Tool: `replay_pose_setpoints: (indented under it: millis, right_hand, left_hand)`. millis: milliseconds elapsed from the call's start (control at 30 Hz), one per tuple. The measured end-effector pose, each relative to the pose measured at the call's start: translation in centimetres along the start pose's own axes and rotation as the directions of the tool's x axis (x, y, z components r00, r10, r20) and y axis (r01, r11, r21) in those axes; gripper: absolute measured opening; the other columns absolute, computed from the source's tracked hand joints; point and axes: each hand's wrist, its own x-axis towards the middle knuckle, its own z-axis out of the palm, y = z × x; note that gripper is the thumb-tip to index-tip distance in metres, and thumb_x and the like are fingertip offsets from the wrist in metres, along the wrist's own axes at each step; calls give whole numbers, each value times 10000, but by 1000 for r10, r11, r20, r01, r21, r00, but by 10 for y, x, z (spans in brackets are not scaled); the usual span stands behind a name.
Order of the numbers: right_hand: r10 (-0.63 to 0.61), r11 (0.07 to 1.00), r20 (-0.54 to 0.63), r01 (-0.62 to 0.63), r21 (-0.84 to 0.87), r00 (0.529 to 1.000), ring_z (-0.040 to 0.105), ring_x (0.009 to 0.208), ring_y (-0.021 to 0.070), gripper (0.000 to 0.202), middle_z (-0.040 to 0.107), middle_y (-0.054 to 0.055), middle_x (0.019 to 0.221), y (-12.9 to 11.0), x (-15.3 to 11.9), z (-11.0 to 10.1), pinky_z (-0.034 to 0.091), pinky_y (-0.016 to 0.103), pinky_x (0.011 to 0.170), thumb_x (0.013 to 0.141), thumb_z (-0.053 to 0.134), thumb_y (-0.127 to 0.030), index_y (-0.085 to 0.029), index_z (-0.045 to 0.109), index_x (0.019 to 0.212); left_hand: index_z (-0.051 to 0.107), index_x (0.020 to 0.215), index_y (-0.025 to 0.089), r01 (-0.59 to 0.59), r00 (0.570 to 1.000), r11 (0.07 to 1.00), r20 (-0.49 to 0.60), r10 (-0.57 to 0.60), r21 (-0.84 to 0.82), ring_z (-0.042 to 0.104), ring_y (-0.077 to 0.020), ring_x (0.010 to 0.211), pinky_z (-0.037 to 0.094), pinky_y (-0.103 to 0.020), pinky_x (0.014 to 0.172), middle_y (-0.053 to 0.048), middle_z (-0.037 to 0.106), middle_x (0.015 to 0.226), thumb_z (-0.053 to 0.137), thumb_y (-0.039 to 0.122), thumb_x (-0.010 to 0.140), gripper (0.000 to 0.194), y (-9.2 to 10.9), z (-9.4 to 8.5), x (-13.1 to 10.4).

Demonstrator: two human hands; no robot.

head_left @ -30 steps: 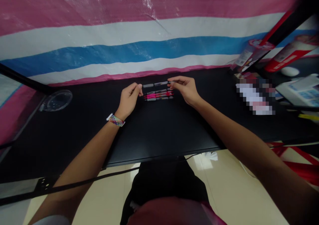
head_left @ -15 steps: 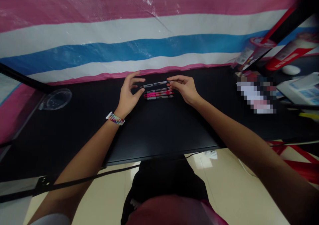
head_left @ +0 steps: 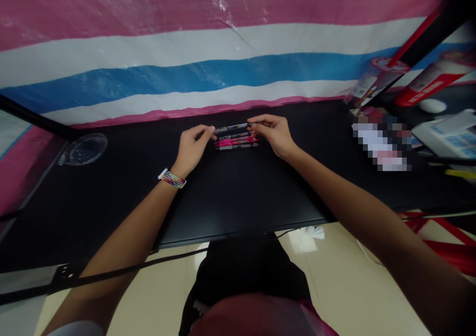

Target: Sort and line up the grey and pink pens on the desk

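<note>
Two bare hands meet over a black counter, a slim pen stretched between them just off the 12 o'clock side of a row of pens. The left hand, at the pen's 9 o'clock end, has its thumb and forefinger drawn together on the tip beside the grey grip, the back of the hand turned up and the other fingers curled. At 3 o'clock, the right hand pinches the opposite end between thumb and fingertips, its knuckles bent. The pen lies nearly level between the two pinches, its right end pointing a touch above 3 o'clock; whether it touches the counter cannot be told. The left forearm slants in from 7 o'clock, a multicoloured wristband at the wrist, while the right forearm reaches in from 4 o'clock. The pens in the row lie side by side, pink between grey, their exact number blurred. Well apart at 9 o'clock rests a clear plastic container; toward 2 o'clock stands a clear cup. A striped sheet hangs behind, at 12 o'clock.
</note>
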Motion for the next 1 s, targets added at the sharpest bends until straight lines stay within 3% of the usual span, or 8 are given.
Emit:
replay_pose_setpoints:
  millis: [100,300,467,600,767,1000]
  right_hand:
    - [10,1000,-13,-10,-3,1000,768,825,223,184,832,54,866,0,0,1,666,413,800,812,897,-321,-230,897,972]
    - [68,995,-20,-67,81,997,750,852,215,195,807,50,850,-8,-4,5,639,381,831,790,904,-298,-214,884,965]
    - [254,898,178,-300,322,951,729,874,218,357,803,62,921,-27,-9,8,661,382,855,919,730,-399,-197,828,1196]
    - [331,811,282,-424,402,901,749,903,227,373,827,91,994,-32,-11,9,673,356,827,980,639,-418,-187,791,1230]
    - [305,794,258,-394,463,917,738,852,187,254,807,48,937,-23,-10,10,669,329,863,966,718,-339,-224,790,1180]
    - [234,885,250,-312,344,940,771,1002,238,425,829,83,1064,-26,-10,8,677,392,898,981,747,-573,-235,799,1235]
  left_hand:
    - [867,982,243,-26,999,1000,-22,26,18,787,-242,966,614,-426,971,-57,875,1019,834,373,977,134,2,1,-1]
    - [874,1029,249,-76,992,996,-94,80,41,789,-262,1045,621,-452,1032,-64,872,1081,860,340,947,123,4,1,-2]
    - [876,1059,259,-109,985,994,-136,107,-7,791,-241,1022,624,-429,1008,-54,867,1092,868,324,946,131,4,2,-2]
    - [886,1057,265,-161,973,987,-167,157,-13,785,-229,994,616,-415,979,-44,864,1067,874,307,950,116,7,3,-2]
    - [883,1064,266,-177,971,984,-167,171,-22,790,-232,1007,618,-412,967,-45,864,1079,874,311,963,111,15,4,-3]
    - [867,1066,264,-134,978,991,-159,135,17,787,-244,1023,627,-440,1001,-47,859,1090,849,375,988,137,14,5,-4]
